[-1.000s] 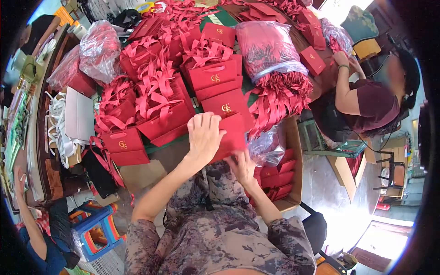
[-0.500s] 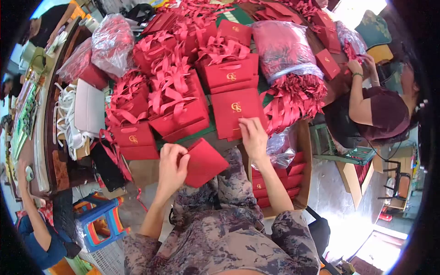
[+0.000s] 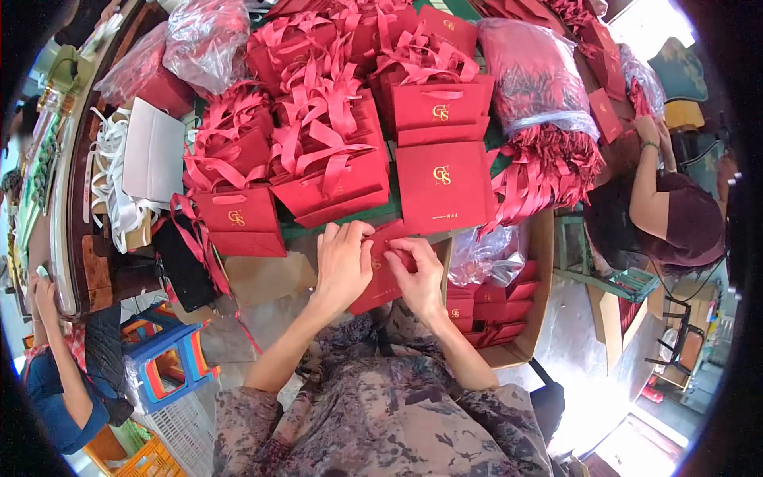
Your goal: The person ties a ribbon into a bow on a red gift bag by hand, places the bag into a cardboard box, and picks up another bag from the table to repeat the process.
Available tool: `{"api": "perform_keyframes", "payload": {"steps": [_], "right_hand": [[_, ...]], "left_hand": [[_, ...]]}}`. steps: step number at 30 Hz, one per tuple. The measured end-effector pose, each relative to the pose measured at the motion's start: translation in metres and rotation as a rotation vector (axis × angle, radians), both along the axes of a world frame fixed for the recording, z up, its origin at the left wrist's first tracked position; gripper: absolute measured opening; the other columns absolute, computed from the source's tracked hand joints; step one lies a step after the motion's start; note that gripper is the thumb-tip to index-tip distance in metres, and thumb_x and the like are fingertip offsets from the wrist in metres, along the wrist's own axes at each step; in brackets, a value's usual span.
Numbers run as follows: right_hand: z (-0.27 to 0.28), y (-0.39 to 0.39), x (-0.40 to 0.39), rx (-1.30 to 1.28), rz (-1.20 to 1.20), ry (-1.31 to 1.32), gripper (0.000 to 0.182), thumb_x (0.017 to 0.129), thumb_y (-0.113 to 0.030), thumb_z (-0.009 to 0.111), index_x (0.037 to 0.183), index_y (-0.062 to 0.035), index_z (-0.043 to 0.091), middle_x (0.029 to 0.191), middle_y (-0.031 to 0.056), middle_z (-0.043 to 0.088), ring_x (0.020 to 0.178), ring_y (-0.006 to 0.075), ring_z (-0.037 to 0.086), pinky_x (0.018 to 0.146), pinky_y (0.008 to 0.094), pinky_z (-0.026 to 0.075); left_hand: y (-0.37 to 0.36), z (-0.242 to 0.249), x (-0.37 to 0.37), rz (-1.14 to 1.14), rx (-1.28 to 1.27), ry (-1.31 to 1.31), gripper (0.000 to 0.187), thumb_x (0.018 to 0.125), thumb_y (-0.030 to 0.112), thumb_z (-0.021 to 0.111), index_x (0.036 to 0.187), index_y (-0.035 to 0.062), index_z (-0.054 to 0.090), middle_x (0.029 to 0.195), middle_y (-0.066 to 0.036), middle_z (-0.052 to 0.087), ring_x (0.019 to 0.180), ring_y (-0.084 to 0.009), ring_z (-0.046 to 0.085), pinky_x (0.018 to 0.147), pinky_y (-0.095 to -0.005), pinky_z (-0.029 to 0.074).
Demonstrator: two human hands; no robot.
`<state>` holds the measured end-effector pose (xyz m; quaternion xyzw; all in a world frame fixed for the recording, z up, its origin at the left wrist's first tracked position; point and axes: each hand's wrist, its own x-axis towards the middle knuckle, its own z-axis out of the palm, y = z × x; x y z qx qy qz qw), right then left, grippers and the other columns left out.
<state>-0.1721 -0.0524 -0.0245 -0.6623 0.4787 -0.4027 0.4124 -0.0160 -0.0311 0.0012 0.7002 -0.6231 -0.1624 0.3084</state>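
Red paper, smooth and stiff-looking, forms the small bag (image 3: 377, 297) held above the wearer's patterned trousers (image 3: 338, 338). The left hand (image 3: 343, 264) bends its fingers around the bag's left side; the right hand (image 3: 416, 274) pinches near the upper right edge, thumb close to fingers. It should prove light, crisp along its folds, a little slippery and easily creased, so flat pressure near the side edges seems the kindest hold. Room for turning it lies over the trousers and leftward, above a brown cardboard piece (image 3: 270, 280); rightward, an open carton (image 3: 542, 298) crowds the right forearm (image 3: 465, 350). Just beyond the hands runs the green table edge (image 3: 373, 212), with a flat stack (image 3: 443, 199) near it and ribboned bags (image 3: 330, 179) beside that. Farther off are a plastic-wrapped bundle (image 3: 534, 79) and, to the right, a co-worker (image 3: 695, 219).
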Motion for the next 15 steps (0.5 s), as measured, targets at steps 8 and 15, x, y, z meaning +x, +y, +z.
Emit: {"api": "perform_keyframes", "payload": {"steps": [8,15], "right_hand": [[0.004,0.001,0.004,0.116,-0.103,0.014,0.011,0.087,-0.002,0.072,0.098,-0.0012,0.068,0.090,0.0142,0.069,0.080,0.0256,0.070,0.071,0.0328,0.054],[0.013,-0.007,0.000,0.074,-0.079,0.028,0.011,0.084,-0.002,0.072,0.094,-0.0004,0.068,0.088,0.0144,0.068,0.077,0.0240,0.069,0.069,0.0328,0.053]], "left_hand": [[0.001,0.002,0.003,-0.018,0.121,0.183,0.017,0.087,0.008,0.065,0.104,0.0123,0.067,0.092,-0.003,0.070,0.091,-0.0260,0.057,0.085,-0.0399,0.038],[0.005,0.011,-0.005,-0.001,0.101,0.173,0.017,0.087,0.006,0.066,0.103,0.0102,0.072,0.090,-0.005,0.071,0.088,-0.0234,0.059,0.085,-0.0359,0.038]]}}
